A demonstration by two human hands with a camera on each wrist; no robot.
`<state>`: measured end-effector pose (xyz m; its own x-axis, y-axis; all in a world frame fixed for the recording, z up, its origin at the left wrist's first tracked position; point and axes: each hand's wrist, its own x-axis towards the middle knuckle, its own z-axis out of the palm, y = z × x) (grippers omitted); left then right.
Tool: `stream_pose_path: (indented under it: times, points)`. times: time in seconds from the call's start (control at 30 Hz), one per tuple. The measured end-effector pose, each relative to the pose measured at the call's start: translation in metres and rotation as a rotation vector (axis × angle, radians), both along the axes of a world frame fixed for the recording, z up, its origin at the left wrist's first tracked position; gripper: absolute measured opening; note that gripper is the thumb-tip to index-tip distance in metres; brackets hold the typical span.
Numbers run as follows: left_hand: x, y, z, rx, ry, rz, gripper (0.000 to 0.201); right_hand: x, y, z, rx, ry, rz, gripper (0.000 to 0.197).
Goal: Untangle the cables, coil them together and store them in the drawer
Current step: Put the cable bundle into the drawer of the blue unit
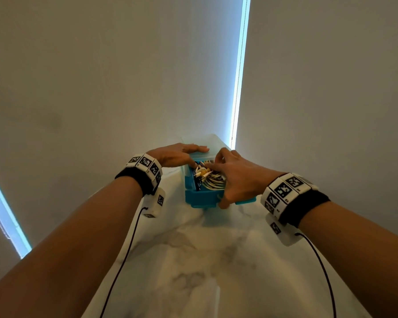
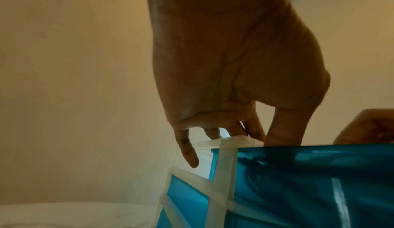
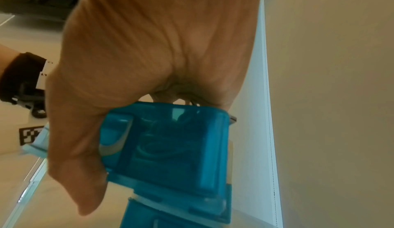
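Observation:
A small drawer unit [image 1: 200, 155] with a translucent white frame [image 2: 226, 164] stands on the marble table. Its top blue drawer [image 1: 200, 199] is pulled out toward me and holds a coil of white cables [image 1: 213, 181] with several plugs. My left hand [image 1: 179, 153] lies flat on the unit's top, its fingers [image 2: 187, 149] hanging over the far frame edge. My right hand [image 1: 234, 175] is over the drawer [image 3: 181, 147], fingers bent down onto the cables and thumb [image 3: 74, 164] lying along the drawer's front wall. The right fingertips are hidden in the right wrist view.
The marble table [image 1: 193, 260] stretches toward me from the unit. A plain wall stands close behind and to the right, with a blind cord [image 1: 238, 76] hanging in the bright gap. More blue drawers [image 2: 187, 196] sit shut below the top one.

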<state>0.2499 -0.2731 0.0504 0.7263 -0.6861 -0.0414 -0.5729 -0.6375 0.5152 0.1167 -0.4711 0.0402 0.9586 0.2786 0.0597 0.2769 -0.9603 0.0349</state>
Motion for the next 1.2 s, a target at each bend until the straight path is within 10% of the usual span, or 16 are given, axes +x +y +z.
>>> stream_pose_path:
  times: [0.9, 1.2]
  points:
    - [0.004, -0.006, 0.000, 0.016, 0.003, 0.053, 0.066, -0.009, 0.004, -0.036, -0.063, -0.461, -0.052, 0.087]
    - [-0.005, -0.012, -0.001, -0.115, 0.085, 0.076, 0.055, 0.003, 0.001, -0.026, 0.078, -0.349, -0.072, 0.068]
